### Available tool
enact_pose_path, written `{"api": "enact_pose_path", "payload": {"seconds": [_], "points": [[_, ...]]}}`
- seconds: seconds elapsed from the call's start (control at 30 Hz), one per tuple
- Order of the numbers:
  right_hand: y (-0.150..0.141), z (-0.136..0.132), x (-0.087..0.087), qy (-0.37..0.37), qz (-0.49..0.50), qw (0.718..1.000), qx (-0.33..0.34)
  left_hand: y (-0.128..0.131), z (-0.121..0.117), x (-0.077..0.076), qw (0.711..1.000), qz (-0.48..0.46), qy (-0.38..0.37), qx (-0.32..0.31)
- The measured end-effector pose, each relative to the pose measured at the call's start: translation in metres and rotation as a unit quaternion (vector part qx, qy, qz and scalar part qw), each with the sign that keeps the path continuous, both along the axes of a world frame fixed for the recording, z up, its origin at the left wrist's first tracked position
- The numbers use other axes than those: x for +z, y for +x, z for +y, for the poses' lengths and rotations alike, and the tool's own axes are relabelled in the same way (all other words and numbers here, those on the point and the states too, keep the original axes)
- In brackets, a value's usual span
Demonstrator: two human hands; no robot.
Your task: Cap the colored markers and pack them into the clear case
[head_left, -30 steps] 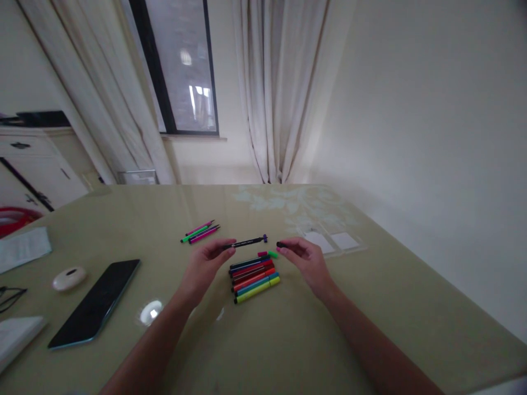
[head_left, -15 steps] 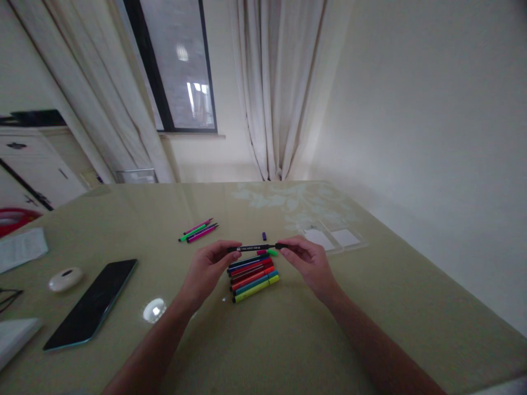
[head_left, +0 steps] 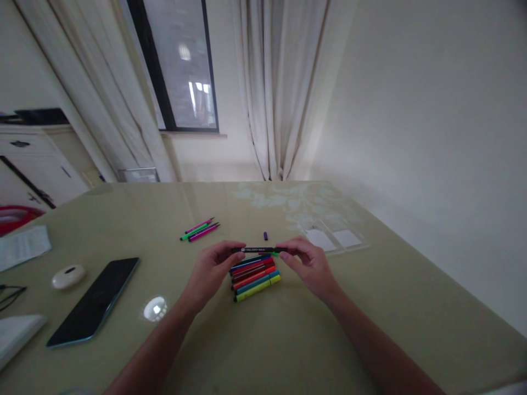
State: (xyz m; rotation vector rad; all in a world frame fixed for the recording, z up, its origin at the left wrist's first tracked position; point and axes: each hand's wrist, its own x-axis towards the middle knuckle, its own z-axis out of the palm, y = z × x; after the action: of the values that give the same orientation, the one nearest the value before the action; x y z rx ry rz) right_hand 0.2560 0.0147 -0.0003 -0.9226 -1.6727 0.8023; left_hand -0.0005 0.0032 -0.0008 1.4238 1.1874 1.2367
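Observation:
A black marker (head_left: 256, 250) is held level between both hands just above the table. My left hand (head_left: 212, 269) pinches its left end, and my right hand (head_left: 308, 264) pinches its black cap at the right end. Directly below lies a row of several capped markers (head_left: 256, 274), among them red, blue and yellow ones. A small purple cap (head_left: 265, 235) lies alone on the table beyond the hands. Three markers, pink, green and magenta (head_left: 200, 230), lie together farther back left.
On the olive table (head_left: 288, 340), a black phone (head_left: 94, 302) lies at the left with a small white oval object (head_left: 68, 276) beside it. Folded paper (head_left: 22, 247) and a white block (head_left: 16, 334) sit at the left edge. Two white cards (head_left: 333, 239) lie back right.
My right hand brought the black cap to the marker's tip and pushed it on. The hands have sunk slightly toward the row of markers. The purple cap now lies alone on the table.

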Motion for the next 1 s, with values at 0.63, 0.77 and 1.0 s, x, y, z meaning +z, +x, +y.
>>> {"api": "enact_pose_path", "payload": {"seconds": [0.63, 0.77, 1.0], "points": [[0.004, -0.003, 0.002, -0.056, -0.008, 0.998, 0.008, 0.011, -0.007, 0.000, 1.000, -0.004, -0.031, 0.001], [0.003, 0.003, -0.004, -0.087, 0.013, 0.996, 0.014, 0.005, 0.000, -0.002, 0.998, 0.052, -0.003, -0.034], [0.001, 0.012, -0.026, -0.089, -0.076, 0.992, 0.038, -0.060, 0.035, -0.032, 0.902, 0.376, 0.119, 0.175]]}}
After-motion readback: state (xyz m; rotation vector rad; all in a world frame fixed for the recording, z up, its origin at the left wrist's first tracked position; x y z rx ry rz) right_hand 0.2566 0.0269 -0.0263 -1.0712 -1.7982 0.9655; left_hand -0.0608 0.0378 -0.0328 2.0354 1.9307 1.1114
